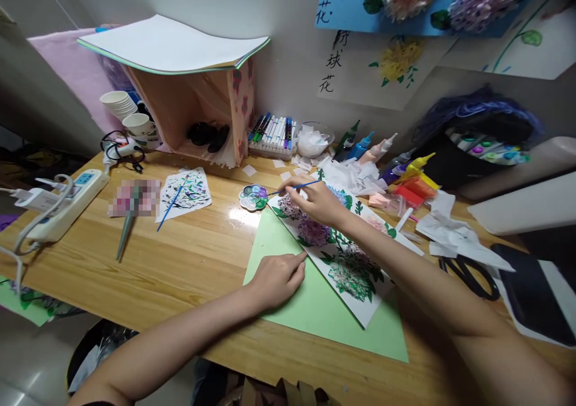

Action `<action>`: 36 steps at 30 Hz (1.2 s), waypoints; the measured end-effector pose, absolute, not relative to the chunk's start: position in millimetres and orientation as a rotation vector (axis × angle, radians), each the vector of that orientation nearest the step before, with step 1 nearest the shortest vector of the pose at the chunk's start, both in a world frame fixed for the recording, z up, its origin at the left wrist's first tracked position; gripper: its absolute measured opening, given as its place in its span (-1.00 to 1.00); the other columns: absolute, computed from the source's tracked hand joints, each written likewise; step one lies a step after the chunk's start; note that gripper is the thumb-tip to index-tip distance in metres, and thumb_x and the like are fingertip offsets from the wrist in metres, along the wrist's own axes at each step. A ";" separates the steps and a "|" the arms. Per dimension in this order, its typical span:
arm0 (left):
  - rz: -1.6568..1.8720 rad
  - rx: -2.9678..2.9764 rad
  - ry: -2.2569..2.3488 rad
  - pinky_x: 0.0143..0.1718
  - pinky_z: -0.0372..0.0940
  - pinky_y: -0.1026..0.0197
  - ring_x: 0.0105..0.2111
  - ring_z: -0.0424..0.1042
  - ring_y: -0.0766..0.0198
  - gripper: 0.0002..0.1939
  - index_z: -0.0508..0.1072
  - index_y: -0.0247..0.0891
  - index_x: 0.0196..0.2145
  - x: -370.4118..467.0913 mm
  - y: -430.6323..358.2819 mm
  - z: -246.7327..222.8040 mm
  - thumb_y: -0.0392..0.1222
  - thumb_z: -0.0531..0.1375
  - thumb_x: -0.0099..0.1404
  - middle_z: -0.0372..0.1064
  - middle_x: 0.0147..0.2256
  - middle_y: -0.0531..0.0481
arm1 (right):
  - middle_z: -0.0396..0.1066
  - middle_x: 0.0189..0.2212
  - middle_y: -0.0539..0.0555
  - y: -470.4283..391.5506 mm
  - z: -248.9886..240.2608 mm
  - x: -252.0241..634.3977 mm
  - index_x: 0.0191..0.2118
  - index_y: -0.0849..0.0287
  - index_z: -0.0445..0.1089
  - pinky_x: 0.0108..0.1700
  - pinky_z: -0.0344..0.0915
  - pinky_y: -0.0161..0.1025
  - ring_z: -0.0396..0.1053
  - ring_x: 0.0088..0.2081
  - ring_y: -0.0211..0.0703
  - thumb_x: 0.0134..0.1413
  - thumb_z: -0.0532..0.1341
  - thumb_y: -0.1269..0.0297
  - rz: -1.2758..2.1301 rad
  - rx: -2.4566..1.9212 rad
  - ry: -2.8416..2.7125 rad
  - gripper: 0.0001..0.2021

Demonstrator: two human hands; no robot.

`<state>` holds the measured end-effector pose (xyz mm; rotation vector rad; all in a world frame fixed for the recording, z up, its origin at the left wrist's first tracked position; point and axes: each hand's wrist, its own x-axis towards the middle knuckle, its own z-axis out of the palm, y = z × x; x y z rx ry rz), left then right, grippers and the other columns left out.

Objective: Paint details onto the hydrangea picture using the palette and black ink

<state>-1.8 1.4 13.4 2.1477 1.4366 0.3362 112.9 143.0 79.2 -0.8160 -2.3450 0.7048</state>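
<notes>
The white rectangular board covered with raised purple, pink, blue and green flowers (366,319) lies at a slant on a light green sheet of paper (265,244), which shows beyond the board's left and near sides on the pale wooden table (211,226). Over the board's far left corner, the right hand (317,202) pinches a thin blue-handled paintbrush (303,185) between thumb and fingers, its tip pointing left to the edge of a white flower-shaped palette with purple and green paint (253,197), just beside that corner. At the board's near left edge, the left hand (276,281) rests on the green sheet, index finger extended to the edge, the other fingers loosely curled and gripping nothing. Beyond the board are crumpled white tissues (348,175), a clear bowl of white paper pieces (312,140) and a tray of capped markers (272,136). To its right lie a red block-like thing (411,191) and black-handled scissors (472,277). Well to its left, past the palette, a paint-marked white sheet (198,193) bears a second blue-handled brush (172,202); farther left is a white power strip (69,208).
</notes>
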 end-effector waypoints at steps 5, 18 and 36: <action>0.368 2.132 1.434 -0.30 0.26 0.24 -0.26 0.48 0.23 -0.61 0.34 -0.17 0.06 -2.5 2.3 13.4 -0.17 -0.12 0.37 0.51 -0.22 -0.01 | 0.44 -0.43 0.02 123.8 90.8 183.1 -0.32 0.12 0.39 -0.19 0.25 -0.19 0.39 -0.32 -0.18 0.22 0.01 0.27 0.659 -0.943 -2.037 -0.78; 0.335 2.151 1.470 -0.36 0.27 0.23 -0.28 0.49 0.22 -0.59 0.37 -0.22 0.05 -1.0 7.0 10.6 -0.14 -0.11 0.37 0.51 -0.18 -0.02 | 0.35 -0.53 0.02 65.5 32.3 260.6 -0.47 0.11 0.32 -0.26 0.23 -0.14 0.30 -0.40 -0.16 0.20 -0.04 0.34 0.471 -1.048 -1.993 -0.71; 0.323 2.176 1.473 -0.39 0.22 0.26 -0.31 0.49 0.24 -0.59 0.36 -0.21 0.05 -1.0 6.1 8.5 -0.14 -0.11 0.37 0.52 -0.23 0.00 | 0.36 -0.51 0.03 70.4 24.4 260.3 -0.42 0.10 0.33 -0.27 0.24 -0.14 0.30 -0.38 -0.14 0.20 -0.05 0.36 0.508 -0.995 -2.090 -0.75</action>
